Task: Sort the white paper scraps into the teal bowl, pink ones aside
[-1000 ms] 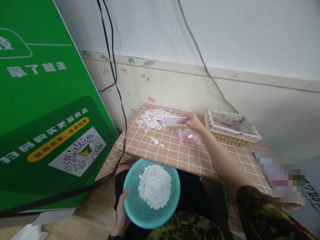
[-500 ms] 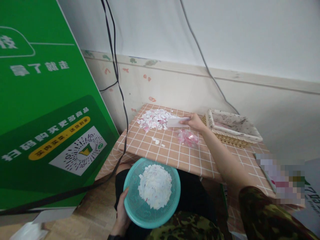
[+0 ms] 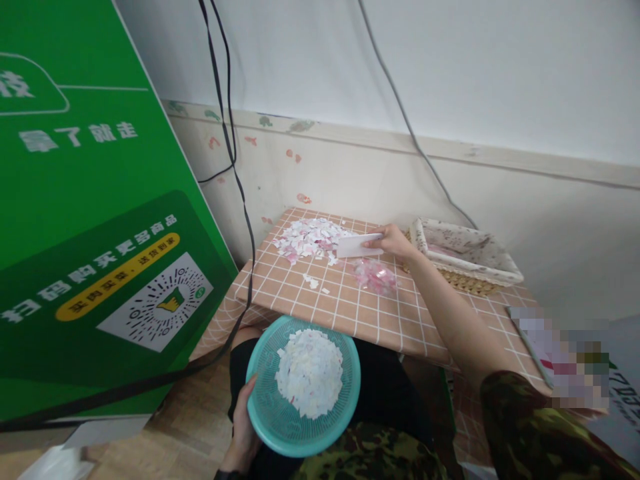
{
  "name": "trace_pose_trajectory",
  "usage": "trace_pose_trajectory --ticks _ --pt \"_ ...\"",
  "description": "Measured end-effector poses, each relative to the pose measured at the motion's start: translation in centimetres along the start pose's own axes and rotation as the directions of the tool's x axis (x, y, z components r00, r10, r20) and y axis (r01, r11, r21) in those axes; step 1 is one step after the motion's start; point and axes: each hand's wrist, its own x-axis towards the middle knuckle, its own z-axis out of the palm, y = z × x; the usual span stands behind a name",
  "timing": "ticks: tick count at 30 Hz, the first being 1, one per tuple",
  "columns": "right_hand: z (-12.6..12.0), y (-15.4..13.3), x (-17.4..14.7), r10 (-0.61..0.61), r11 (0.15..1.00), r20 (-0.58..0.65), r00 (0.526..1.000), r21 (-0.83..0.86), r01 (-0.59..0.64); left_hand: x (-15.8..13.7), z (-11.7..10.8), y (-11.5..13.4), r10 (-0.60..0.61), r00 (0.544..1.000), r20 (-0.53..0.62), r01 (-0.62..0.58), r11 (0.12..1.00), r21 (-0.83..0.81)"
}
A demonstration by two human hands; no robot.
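Note:
My left hand (image 3: 245, 427) grips the rim of a round teal plastic colander (image 3: 267, 413) on my lap, just below the table's near edge. A mound of small white paper scraps (image 3: 311, 373) fills its middle. My right hand (image 3: 395, 241) is closed around one end of a flat white card (image 3: 357, 246), held low over the table. The card's far end is beside a spread pile of white and pink paper scraps (image 3: 307, 235). Nearer to me, a clump of shiny pink scraps (image 3: 375, 275) lies under the right hand. A few loose white scraps (image 3: 312, 282) lie left of it.
A brown checked cloth (image 3: 280, 293) covers the table against the wall. A wicker basket (image 3: 470, 277) with a floral lining stands at the back right. A green sign panel (image 3: 100, 167) rises on the left, with black cables (image 3: 245, 200) hanging before it.
My right hand and the card have shifted slightly to the right, away from the scrap pile. My left hand and the colander have stayed nearly still.

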Motion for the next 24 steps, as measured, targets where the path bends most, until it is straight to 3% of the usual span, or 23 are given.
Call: trace_pose_trajectory --ticks 14,21,24 --pt "0.1 -1.9 -0.4 -0.049 0.997 0.139 0.989 0.067 0.040 0.2 0.0 0.0 0.017 1.000 -0.001 -0.017 1.000 0.018" --pt "0.2 -1.5 -0.2 -0.058 0.998 -0.008 0.998 -0.021 0.057 -0.2 0.5 0.1 0.022 0.999 -0.040 -0.022 1.000 0.013" --pt "0.3 -1.6 -0.6 -0.063 0.998 0.045 0.997 0.018 0.062 -0.2 0.5 0.1 0.026 0.999 -0.038 -0.026 1.000 0.010"
